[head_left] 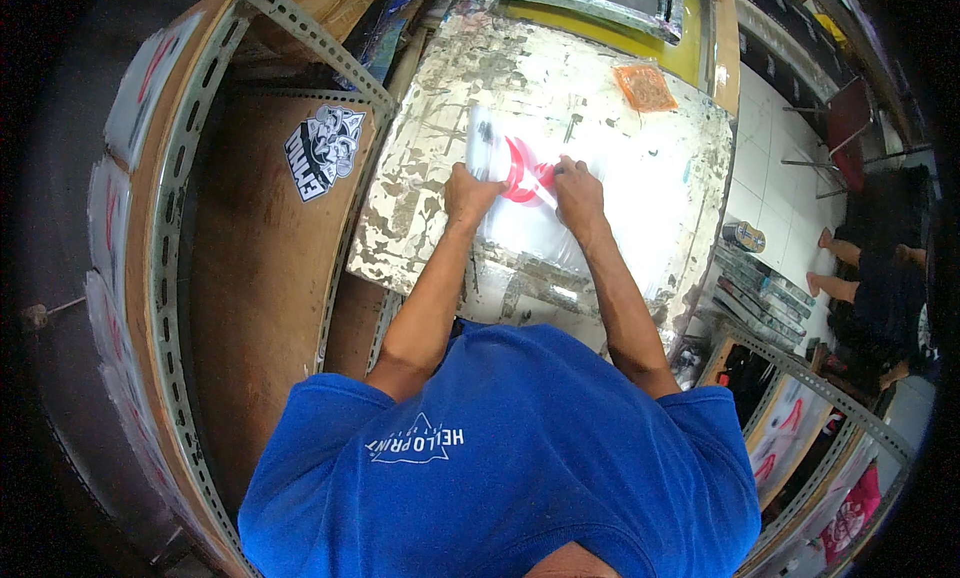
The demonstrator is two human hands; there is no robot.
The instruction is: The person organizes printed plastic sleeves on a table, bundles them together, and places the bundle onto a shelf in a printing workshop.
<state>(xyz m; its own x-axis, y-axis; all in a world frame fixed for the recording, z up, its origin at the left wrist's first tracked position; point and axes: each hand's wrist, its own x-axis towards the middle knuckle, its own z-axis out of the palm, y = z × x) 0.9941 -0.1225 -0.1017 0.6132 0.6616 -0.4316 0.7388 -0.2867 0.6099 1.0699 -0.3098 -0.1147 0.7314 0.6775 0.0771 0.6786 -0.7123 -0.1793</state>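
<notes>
A thin, translucent plastic bag [535, 233] with a red print lies over the worn, paint-stained tabletop [440, 98]. My left hand [470, 194] is closed on its left side, thumb pointing inward towards the red print. On the other side, my right hand [580, 191] is closed on the plastic just right of the print, with its fingers curled. Both hands are level with each other, the red part between them. Glare and blur on the plastic hide its exact outline and whether it is a single layer.
An orange packet [645, 86] lies at the table's far right. Beyond it stands a framed screen [590, 3]. On my left is a brown board [260, 268] with a black-and-white sticker [328, 150], beside a perforated metal rack [175, 218]. Another person's legs [838, 268] show at right, below a red chair [845, 138].
</notes>
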